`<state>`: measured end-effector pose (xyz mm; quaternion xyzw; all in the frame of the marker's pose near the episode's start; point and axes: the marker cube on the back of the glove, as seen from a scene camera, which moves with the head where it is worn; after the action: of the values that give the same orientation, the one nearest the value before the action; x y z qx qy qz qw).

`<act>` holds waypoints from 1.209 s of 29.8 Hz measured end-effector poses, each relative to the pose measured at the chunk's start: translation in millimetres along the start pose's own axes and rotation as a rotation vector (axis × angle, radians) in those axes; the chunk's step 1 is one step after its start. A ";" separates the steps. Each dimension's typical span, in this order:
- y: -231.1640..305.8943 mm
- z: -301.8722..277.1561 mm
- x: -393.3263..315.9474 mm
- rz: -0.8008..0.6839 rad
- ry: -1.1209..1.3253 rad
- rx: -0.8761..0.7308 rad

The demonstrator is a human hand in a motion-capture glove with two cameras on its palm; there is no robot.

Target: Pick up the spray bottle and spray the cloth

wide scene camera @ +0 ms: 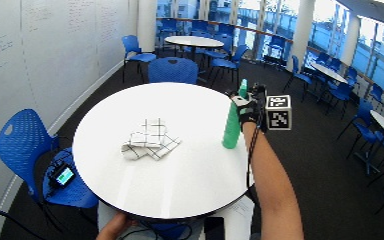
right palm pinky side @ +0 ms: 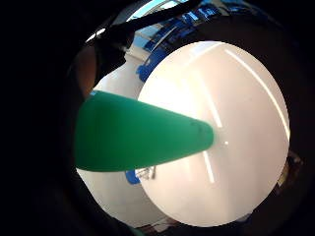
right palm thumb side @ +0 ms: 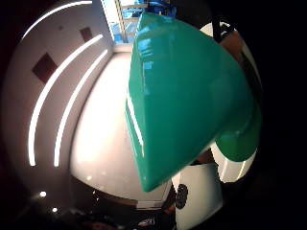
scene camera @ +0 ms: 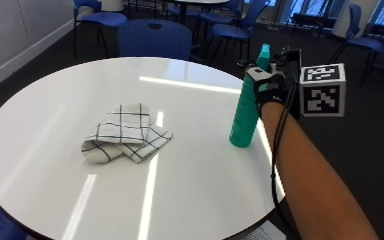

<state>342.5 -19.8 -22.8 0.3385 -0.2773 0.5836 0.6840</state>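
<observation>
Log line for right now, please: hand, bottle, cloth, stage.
right hand: gripping spray bottle near its top | bottle: upright on table | cloth: crumpled, apart from bottle | stage: grasp, not sprayed

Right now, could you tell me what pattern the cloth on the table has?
The cloth is white with a dark grid check, clearest in the outside view.

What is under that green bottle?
The bottle stands upright on the white table, its base touching the tabletop, apart from the checked cloth. Nothing else shows beneath it. The gloved hand covers part of its upper side.
</observation>
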 end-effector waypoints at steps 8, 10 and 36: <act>-21.9 -0.2 -4.0 0.035 -0.156 0.015; -27.8 -1.5 -4.2 0.027 -0.170 0.025; -29.9 12.1 -36.5 -0.100 -0.198 0.023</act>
<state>366.2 -54.3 -47.8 0.4155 -0.3195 0.5156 0.6778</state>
